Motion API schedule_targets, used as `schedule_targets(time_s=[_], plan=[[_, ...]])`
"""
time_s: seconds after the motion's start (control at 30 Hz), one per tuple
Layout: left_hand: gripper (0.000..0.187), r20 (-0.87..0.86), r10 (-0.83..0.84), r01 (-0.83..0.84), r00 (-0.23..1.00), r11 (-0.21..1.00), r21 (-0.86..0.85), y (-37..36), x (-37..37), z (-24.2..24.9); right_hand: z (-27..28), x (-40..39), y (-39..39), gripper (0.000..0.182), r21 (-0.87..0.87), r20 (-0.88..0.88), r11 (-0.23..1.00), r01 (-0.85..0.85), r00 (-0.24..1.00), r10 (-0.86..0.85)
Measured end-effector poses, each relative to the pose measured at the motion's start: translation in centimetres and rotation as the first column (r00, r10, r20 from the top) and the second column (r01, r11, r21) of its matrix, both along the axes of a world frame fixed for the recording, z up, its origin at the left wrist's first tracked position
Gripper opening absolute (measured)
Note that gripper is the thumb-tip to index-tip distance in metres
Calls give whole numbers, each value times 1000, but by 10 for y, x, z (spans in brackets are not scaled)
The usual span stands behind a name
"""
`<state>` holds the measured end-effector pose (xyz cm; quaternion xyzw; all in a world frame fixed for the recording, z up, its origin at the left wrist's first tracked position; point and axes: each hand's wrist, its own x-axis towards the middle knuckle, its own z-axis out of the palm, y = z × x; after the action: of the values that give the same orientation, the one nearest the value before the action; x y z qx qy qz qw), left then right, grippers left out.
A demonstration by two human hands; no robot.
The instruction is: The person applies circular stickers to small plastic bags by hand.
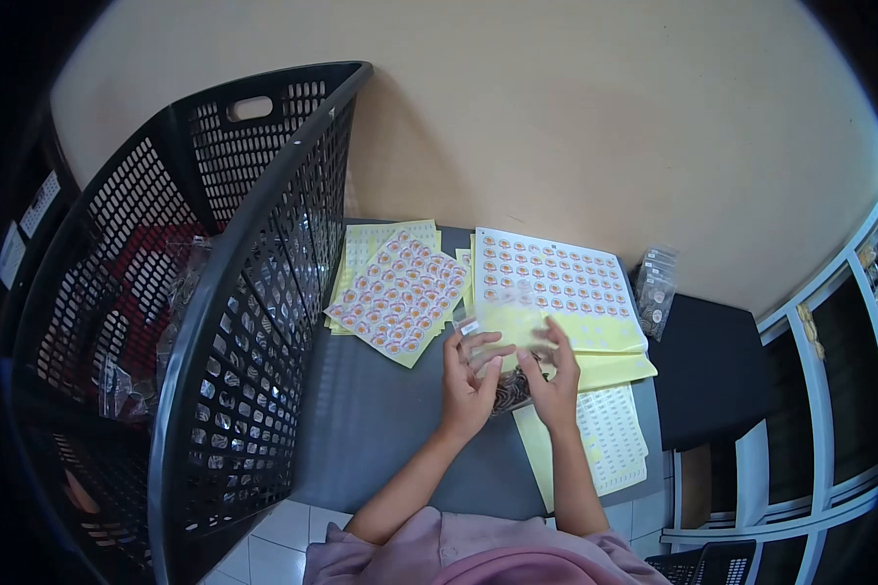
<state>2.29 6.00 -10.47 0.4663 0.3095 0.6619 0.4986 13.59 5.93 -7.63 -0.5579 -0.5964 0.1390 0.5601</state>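
- You've got the bag [511, 392] over the worktop [380, 419], just beside the sheets [556, 278].
- Left hand [468, 385] and right hand [556, 382] pinch its sides, thumbs inward: looks like a bag-handling step.
- Your next move calls for steady, even fingers.

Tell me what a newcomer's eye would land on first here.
Probably the big black basket, its perforated wall looming over the left side of the gray table. Next, the orange-and-white printed sheet lying tilted just right of it. Then, near the middle, the left hand and right hand around a clear bag of dark pieces.
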Motion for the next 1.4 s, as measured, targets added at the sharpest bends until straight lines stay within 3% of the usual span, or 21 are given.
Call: schedule_targets(time_s=[0.07, 0.1, 0.17, 0.23, 0.37, 0.43, 0.5, 0.53, 0.57, 0.63, 0.67, 0.7, 0.77, 0.83, 0.87, 1.0, 1.13, 1.4], plan=[[52, 57, 12, -12, 998, 1000, 7, 4, 1, -6, -11, 10, 0, 50, -319, -321, 896, -310, 924, 206], [52, 112, 23, -25, 993, 1000, 16, 6, 1, -9, -15, 11, 0, 50, -321, -321, 894, -313, 924, 208], [50, 87, 24, -24, 996, 1000, 2, 9, -1, -13, -20, 12, 2, 43, -253, -391, 885, -392, 878, 277], [48, 61, 21, -20, 998, 1000, -10, 12, -2, -14, -20, 7, 2, 41, -210, -470, 904, -371, 850, 240], [31, 103, -147, 155, 984, 985, -72, 14, -7, -14, -11, -1, 5, 38, -153, -612, 944, -291, 779, 141], [24, 133, -230, 243, 964, 965, -96, 16, -13, -13, -11, -2, 10, 34, -148, -523, 941, -304, 832, 186], [17, -46, 9, -11, 999, 999, -53, 21, -26, -11, -14, -5, 17, 31, -53, -544, 959, -280, 813, 207], [17, 73, 65, -55, 995, 989, -135, 28, -33, -16, -3, -12, 16, 32, -28, -671, 930, -367, 696, 254], [16, 197, 101, -70, 975, 985, -161, 32, -44, -13, -3, -18, 21, 32, -30, -671, 928, -371, 696, 256], [17, 420, 142, -22, 897, 961, -277, 35, -71, -3, -8, -28, 31, 27, -120, -405, 921, -370, 866, 295], [18, 468, 146, 24, 872, 941, -339, 39, -84, -3, -14, -35, 37, 19, -125, -182, 926, -356, 926, 332], [18, 514, 152, 76, 844, 915, -396, 44, -97, -6, -17, -41, 42, 19, -123, -181, 926, -358, 925, 334], [21, 511, 116, 121, 852, 905, -407, 55, -119, -20, -18, -54, 48, 14, -85, 233, 862, -499, 832, 504], [23, 633, -56, 328, 772, 888, -322, 58, -130, -11, -25, -68, 56, 14, -111, 328, 846, -522, 784, 527], [26, 704, -25, 371, 710, 863, -344, 65, -135, -16, -30, -74, 60, 15, -137, 415, 832, -537, 732, 540], [26, 581, -40, 349, 813, 832, -431, 71, -134, -24, -52, -84, 70, 14, -162, 527, 857, -489, 692, 494], [31, 582, 28, 350, 812, 776, -524, 82, -133, -47, -56, -85, 66, 17, -134, 578, 862, -489, 668, 469], [29, 694, 5, 428, 720, 784, -449, 85, -140, -59, -53, -86, 70, 18, -151, 563, 856, -494, 669, 485]])
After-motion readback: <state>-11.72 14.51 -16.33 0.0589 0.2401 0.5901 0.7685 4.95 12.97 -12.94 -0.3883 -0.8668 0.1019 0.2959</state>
